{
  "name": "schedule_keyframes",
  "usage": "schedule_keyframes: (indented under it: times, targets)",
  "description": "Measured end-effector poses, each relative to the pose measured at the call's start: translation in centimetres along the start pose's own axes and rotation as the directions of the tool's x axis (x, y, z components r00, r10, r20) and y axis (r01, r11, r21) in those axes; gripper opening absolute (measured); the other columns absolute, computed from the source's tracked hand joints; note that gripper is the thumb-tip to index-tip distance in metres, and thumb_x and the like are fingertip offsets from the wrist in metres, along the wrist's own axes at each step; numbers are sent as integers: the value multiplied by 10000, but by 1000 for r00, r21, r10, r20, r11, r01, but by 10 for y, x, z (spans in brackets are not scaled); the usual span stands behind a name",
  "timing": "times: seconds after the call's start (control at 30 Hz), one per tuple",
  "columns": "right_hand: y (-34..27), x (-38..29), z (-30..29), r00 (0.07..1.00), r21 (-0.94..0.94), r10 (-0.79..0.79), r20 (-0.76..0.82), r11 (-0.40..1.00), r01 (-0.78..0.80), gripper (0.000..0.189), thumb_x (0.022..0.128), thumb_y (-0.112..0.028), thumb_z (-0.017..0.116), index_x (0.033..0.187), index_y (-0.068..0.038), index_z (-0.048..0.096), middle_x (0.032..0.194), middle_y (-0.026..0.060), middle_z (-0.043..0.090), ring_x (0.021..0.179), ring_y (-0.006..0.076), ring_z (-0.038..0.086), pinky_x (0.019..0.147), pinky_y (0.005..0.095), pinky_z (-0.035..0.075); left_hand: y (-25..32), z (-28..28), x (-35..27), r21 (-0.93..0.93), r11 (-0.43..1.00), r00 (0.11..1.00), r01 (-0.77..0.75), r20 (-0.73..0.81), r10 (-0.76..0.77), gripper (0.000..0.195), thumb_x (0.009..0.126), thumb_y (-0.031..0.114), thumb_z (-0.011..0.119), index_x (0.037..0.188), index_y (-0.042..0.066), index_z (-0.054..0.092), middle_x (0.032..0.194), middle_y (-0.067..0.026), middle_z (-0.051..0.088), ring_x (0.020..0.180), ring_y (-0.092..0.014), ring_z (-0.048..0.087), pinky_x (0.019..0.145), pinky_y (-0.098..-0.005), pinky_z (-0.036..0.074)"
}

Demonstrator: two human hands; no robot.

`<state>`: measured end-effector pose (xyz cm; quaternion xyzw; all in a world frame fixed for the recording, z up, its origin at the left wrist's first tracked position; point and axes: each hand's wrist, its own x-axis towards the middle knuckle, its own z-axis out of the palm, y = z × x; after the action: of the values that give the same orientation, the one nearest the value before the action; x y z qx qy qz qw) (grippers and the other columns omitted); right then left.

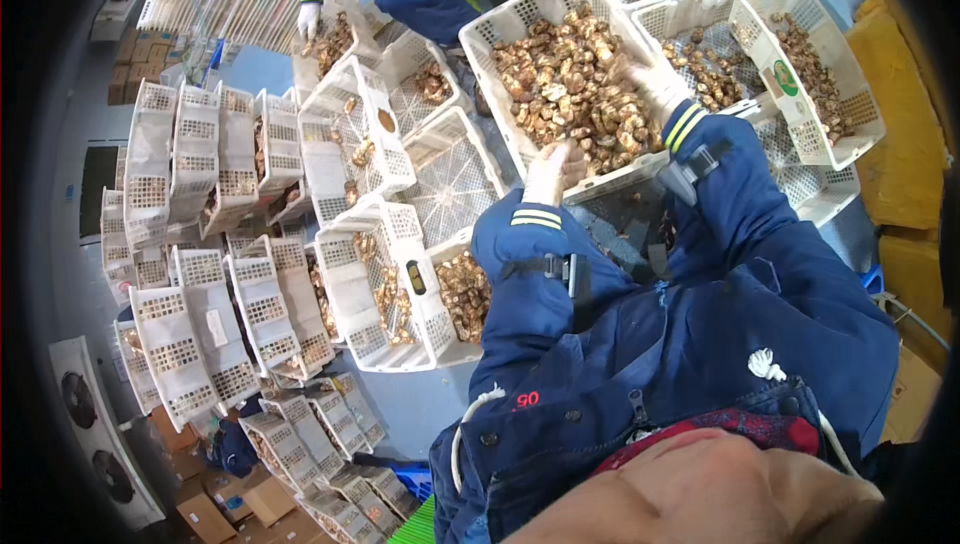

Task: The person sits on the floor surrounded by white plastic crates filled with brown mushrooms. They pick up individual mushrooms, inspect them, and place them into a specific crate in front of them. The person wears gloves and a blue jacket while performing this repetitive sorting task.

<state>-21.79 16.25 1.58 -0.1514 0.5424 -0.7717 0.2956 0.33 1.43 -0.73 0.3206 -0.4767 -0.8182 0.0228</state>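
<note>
A large white plastic crate [611,182] full of small brown-and-cream mushrooms [570,93] stands before me. My left hand [553,169], in a pale glove, is at its near left corner with the fingers over the rim beside the mushrooms; whether it grips anything is unclear. At the right side of the same crate is my right hand [651,84], also gloved, its blurred fingers reaching over the mushrooms. Whether a mushroom is in it cannot be made out. Both hands come out of dark blue sleeves with striped cuffs.
Crates with fewer mushrooms stand right [799,86] and left [375,289]. A white crate [454,187] lies between. Stacked crates [199,319] fill the left side. Across from me, a co-worker's gloved hand [309,18] is at another mushroom crate. Yellow wrapped blocks [900,131] are at right.
</note>
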Motion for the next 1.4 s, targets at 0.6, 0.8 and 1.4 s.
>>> schedule_keyframes:
  times: [0.6,0.8,1.4]
  targets:
    - [-38,33,-149,956,489,122,-266,872,25,94,903,-106,588,969,-39,587,841,73,630,635,153,536,657,336,509,-5,6,5,-133,989,988,-70,-144,51,377,878,270,629,1163,39,544,949,-101,615,807,-226,634,710,-355,551]
    - [-85,15,-317,908,279,5,-419,952,123,154,841,-58,639,966,26,607,895,95,652,787,169,607,730,288,529,-8,12,13,-134,988,996,-74,-50,68,413,876,273,633,1187,21,526,949,-100,615,808,-229,635,712,-354,545]
    - [8,28,-9,920,-879,225,320,433,200,420,855,-232,606,1259,-128,557,1142,139,629,1019,311,616,920,384,474,-14,-26,17,-223,965,990,-138,-29,135,339,904,194,573,1191,23,515,912,-99,612,748,-216,641,679,-338,564]
